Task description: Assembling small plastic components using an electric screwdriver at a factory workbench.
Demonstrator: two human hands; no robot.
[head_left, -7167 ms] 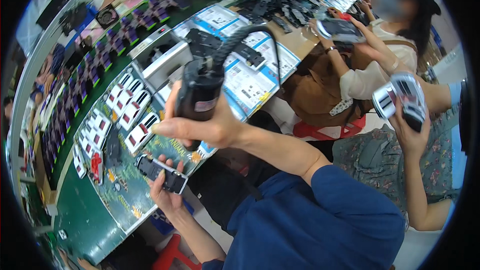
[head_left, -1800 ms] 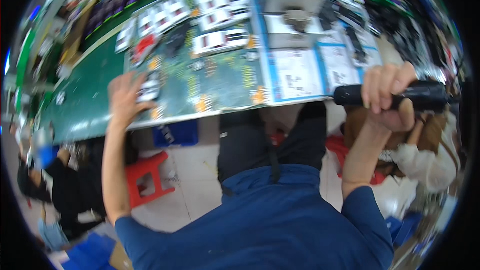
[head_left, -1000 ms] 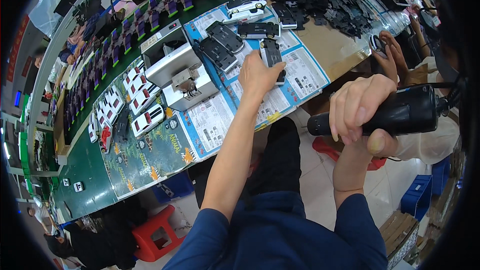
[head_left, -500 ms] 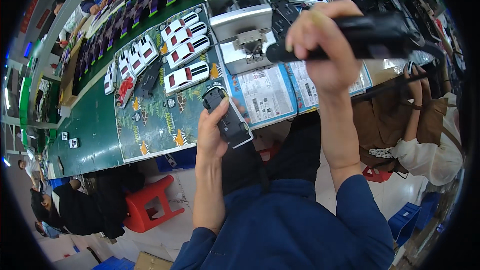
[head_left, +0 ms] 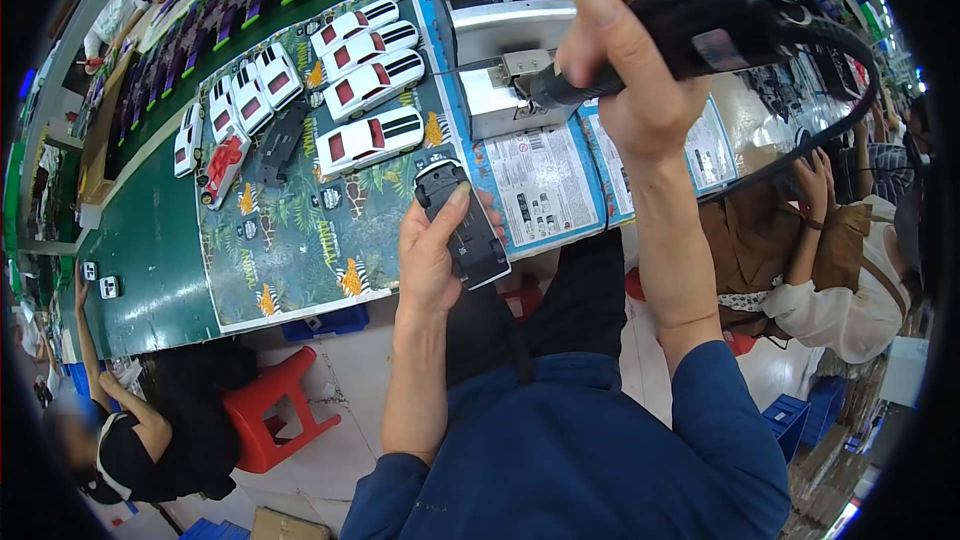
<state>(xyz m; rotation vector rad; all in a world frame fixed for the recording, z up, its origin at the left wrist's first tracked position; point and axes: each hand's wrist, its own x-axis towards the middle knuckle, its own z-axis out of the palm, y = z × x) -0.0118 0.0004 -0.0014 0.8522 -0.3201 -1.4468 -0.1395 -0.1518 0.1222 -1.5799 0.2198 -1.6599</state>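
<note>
My left hand [head_left: 432, 250] grips a toy car [head_left: 465, 225] with its black underside turned up, the thumb pressed on the base. Raised over the table's right side, my right hand [head_left: 640, 70] is wrapped round a black electric screwdriver [head_left: 700, 25] with a thick cable. The screwdriver's narrow end points left and down at the front of a silver metal box-shaped machine [head_left: 500, 40], likely a screw feeder. Whether the tip touches its outlet I cannot tell. Several white toy cars [head_left: 375, 82] with black stripes stand on the patterned mat left of the machine.
A red toy car body [head_left: 223, 168] and a black car base [head_left: 282, 145] lie among the white cars. Printed sheets [head_left: 545, 185] cover the table before the machine. Purple parts line the conveyor [head_left: 225, 25] behind. Co-workers sit at both sides; a red stool [head_left: 275, 410] stands lower left.
My view has shifted slightly. The screwdriver has tilted, its narrow end now lower and closer against the machine's front. My left hand still holds the overturned car.
</note>
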